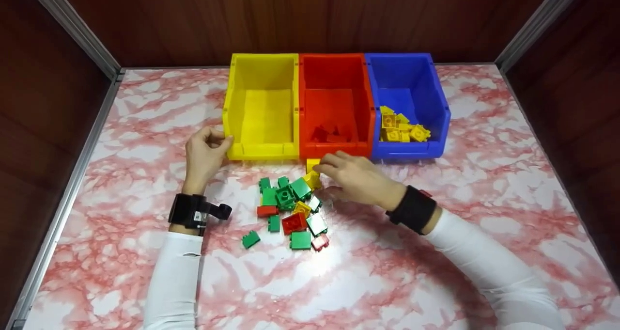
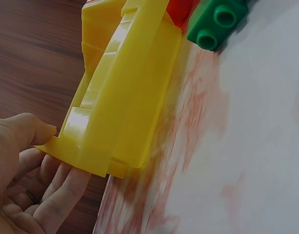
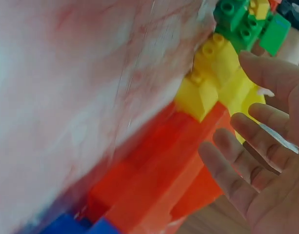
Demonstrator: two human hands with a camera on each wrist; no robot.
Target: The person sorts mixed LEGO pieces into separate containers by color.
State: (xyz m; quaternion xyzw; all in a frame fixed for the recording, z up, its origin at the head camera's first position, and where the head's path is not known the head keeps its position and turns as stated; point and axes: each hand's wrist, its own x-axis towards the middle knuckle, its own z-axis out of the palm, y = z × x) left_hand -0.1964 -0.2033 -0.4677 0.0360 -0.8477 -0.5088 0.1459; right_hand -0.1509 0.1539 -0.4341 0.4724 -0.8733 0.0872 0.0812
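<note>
My left hand (image 1: 206, 150) grips the front left corner of the yellow bin (image 1: 264, 150). In the left wrist view the thumb lies on the bin's rim (image 2: 71, 151) and the fingers are beneath it. My right hand (image 1: 356, 177) reaches in front of the red bin (image 1: 334, 150); the right wrist view shows its fingers spread with nothing between them. Close to its fingertips are yellow bricks (image 1: 312, 180) at the top of a loose pile. The pile also has green bricks (image 1: 269, 197), red bricks (image 1: 294, 222) and a few shiny pale-looking ones (image 1: 317, 224).
A blue bin (image 1: 409, 150) at the right of the row holds several yellow bricks (image 1: 391, 121). A few red bricks (image 1: 334, 135) lie in the red bin. One green brick (image 1: 251, 239) sits apart from the pile. Dark wooden panels (image 1: 310, 20) enclose the marbled table (image 1: 145, 141).
</note>
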